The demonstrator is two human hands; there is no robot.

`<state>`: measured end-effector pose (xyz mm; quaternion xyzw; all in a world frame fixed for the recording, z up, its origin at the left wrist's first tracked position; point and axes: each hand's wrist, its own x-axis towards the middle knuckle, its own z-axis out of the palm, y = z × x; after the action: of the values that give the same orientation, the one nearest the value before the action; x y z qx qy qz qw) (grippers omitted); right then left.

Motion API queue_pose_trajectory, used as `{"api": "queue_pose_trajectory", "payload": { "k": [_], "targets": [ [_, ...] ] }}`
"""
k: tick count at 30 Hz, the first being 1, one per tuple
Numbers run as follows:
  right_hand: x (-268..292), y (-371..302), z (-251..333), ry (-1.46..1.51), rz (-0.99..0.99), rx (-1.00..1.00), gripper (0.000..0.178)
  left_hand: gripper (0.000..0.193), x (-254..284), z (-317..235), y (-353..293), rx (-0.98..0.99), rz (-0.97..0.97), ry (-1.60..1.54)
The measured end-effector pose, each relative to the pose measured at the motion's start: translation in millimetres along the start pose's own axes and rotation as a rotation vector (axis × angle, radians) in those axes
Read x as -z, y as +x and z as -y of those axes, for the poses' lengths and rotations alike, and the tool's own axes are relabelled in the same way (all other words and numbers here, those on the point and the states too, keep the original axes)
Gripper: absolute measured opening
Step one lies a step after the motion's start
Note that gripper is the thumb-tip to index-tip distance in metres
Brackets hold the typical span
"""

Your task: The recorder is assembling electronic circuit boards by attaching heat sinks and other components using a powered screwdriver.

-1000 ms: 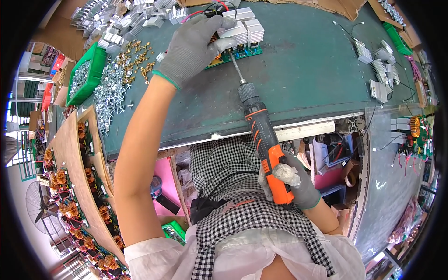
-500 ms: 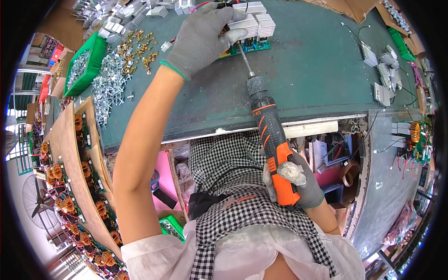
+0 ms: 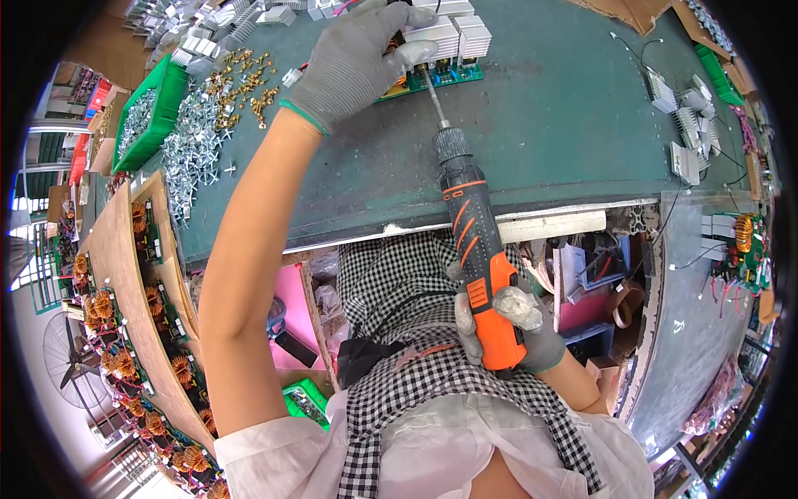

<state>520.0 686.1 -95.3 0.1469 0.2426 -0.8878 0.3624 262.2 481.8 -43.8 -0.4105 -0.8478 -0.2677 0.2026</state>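
Little has changed in the last half second: the power driver (image 3: 478, 241) has swung slightly toward upright in the view, more of the right hand (image 3: 536, 333)'s fingers show on its left side, and the bit (image 3: 435, 100) still meets the front of the circuit board (image 3: 457, 76), so the work at that spot seems unfinished. The board lies at twelve o'clock, silver heat sinks (image 3: 432, 48) standing on it. The right hand is wrapped firmly round the driver's orange grip; the left hand (image 3: 353, 71) curls over the board's left end, thumb beside the bit, though whether it pinches anything I cannot tell. On the scuffed green worktop (image 3: 540, 125), a green bin (image 3: 166, 108) and loose silver hardware (image 3: 195, 141) sit toward ten o'clock, brass screws (image 3: 245, 75) and a heap of heat sinks (image 3: 233, 25) toward eleven, wired heat sinks (image 3: 690, 129) at two. At eight o'clock stand racked coil boards (image 3: 120, 362) and, beyond them, a fan (image 3: 71, 358).
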Motion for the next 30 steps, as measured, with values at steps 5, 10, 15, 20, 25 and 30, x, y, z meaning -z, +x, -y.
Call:
{"api": "queue_pose_trajectory", "payload": {
  "k": [5,10,15,20,25,30],
  "targets": [
    [-9.7,-7.0,4.6,-0.131,-0.188,-0.039,0.045,0.033,0.3,-0.2,-0.9,0.015,0.020,-0.068],
    [-24.0,-3.8,13.6,-0.598,-0.248,0.153,0.053,0.032,-0.4,0.7,-2.0,0.025,0.002,-0.092],
    [-1.6,-3.3,3.9,0.033,-0.103,0.033,0.067,0.029,1.4,-5.5,1.7,0.072,0.029,-0.103],
    [12.7,9.7,-4.1,0.137,0.260,0.038,0.077,0.028,0.0,-8.2,3.5,0.085,0.040,-0.071],
    [23.2,7.3,1.5,-0.145,0.168,0.064,0.056,0.029,2.5,-3.5,3.9,0.069,0.062,-0.024],
    [-5.5,-10.0,12.0,-0.162,-0.028,0.064,0.043,0.031,0.2,0.7,6.5,-0.114,0.032,0.078]
  ]
}}
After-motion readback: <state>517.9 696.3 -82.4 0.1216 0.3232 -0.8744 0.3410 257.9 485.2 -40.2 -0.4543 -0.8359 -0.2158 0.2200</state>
